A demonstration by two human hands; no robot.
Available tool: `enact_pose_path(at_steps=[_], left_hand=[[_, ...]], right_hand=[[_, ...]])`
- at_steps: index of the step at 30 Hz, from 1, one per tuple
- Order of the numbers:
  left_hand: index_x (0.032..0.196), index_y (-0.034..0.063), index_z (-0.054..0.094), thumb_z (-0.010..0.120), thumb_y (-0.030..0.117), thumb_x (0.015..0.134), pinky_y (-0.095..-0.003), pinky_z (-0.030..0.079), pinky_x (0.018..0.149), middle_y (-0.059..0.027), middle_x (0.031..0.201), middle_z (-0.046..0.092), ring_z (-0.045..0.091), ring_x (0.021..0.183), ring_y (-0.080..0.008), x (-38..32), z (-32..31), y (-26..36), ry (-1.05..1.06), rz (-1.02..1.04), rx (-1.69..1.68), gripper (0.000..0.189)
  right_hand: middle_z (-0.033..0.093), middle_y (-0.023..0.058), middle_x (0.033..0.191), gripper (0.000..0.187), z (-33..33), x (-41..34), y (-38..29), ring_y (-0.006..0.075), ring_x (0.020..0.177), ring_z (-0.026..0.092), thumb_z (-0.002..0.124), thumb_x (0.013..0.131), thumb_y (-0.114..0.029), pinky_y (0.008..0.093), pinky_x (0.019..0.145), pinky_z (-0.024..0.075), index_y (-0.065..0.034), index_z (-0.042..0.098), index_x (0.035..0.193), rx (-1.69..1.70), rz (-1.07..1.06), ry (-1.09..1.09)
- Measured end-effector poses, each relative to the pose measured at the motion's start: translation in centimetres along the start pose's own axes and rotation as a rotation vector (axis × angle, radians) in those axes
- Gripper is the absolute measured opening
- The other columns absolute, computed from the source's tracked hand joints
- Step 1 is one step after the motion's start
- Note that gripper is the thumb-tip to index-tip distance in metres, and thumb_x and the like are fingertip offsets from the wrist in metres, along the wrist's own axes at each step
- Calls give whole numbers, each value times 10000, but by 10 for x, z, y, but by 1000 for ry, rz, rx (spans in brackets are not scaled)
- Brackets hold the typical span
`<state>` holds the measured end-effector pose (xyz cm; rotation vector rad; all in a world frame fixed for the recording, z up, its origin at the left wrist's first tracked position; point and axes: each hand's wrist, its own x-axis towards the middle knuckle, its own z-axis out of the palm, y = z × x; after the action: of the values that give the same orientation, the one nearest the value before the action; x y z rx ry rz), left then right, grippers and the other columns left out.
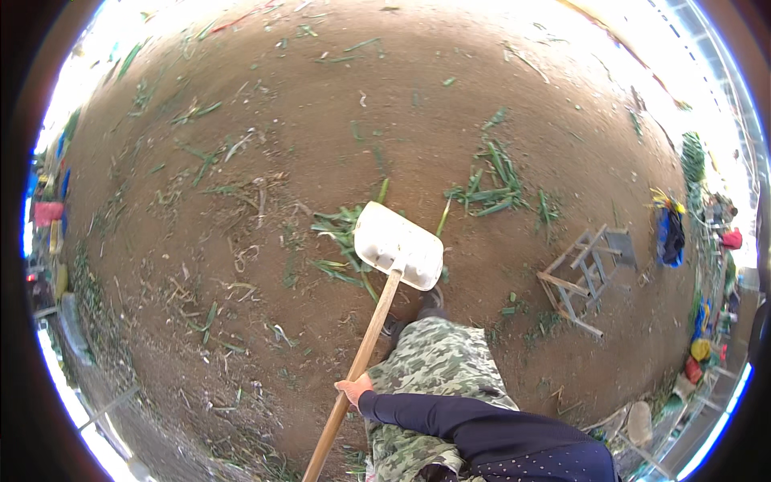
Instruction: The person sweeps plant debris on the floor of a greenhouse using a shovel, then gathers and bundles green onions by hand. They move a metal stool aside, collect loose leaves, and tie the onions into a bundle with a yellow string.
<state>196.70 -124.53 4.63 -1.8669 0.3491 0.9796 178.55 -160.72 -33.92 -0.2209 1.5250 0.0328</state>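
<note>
My right hand (355, 388), in a dark sleeve, is closed around the wooden handle (367, 337) of a shovel. The handle slants from the bottom edge up to the shovel's white plastic blade (400, 241), which is at or just above the dirt floor in front of my feet; whether it touches is unclear. Green leaf scraps (340, 229) lie beside and partly behind the blade, and another heap of cut green leaves (497, 187) lies to its right. My left hand is out of view. A camouflage apron (440, 361) hangs over my legs.
A wood-and-metal stool or small frame (581, 277) lies on the floor at the right, with a blue container (670, 235) holding dark and yellow items beyond it. Dry stalks (259, 199) and leaf bits are scattered over the dirt floor (313, 150). Assorted items line both sides.
</note>
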Motion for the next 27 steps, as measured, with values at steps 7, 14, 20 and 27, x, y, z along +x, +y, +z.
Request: enact_pose_path(at_steps=[7, 14, 20, 27], left_hand=[[1060, 143, 682, 579, 229, 804, -518, 522, 755, -200, 930, 695, 653, 887, -430, 75, -125, 173, 295, 380, -100, 289], [836, 97, 618, 631, 166, 742, -465, 540, 650, -152, 746, 693, 691, 718, -352, -10, -271, 544, 789, 910, 3, 117], [893, 97, 615, 645, 155, 723, -486, 534, 683, -180, 749, 685, 687, 726, -369, -20, -278, 480, 737, 810, 35, 182], [1034, 199, 662, 659, 293, 777, -534, 518, 647, -189, 792, 681, 659, 774, -427, -32, -131, 248, 422, 373, -204, 275]], right_hand=[[646, 112, 768, 452, -158, 116, -70, 226, 666, 662, 794, 656, -208, 390, 617, 557, -3, 538, 968, 270, -503, 443], [669, 227, 767, 340, -341, 159, -218, 332, 662, 703, 669, 775, -204, 441, 612, 576, 71, 568, 948, 430, -361, 744], [661, 308, 1022, 448, -306, 149, -234, 403, 1005, 662, 636, 759, -232, 411, 910, 516, 81, 523, 1058, 155, -298, 756], [652, 296, 1057, 517, -186, 116, -173, 402, 1025, 650, 665, 722, -256, 406, 912, 510, 67, 499, 1090, -155, -363, 469]])
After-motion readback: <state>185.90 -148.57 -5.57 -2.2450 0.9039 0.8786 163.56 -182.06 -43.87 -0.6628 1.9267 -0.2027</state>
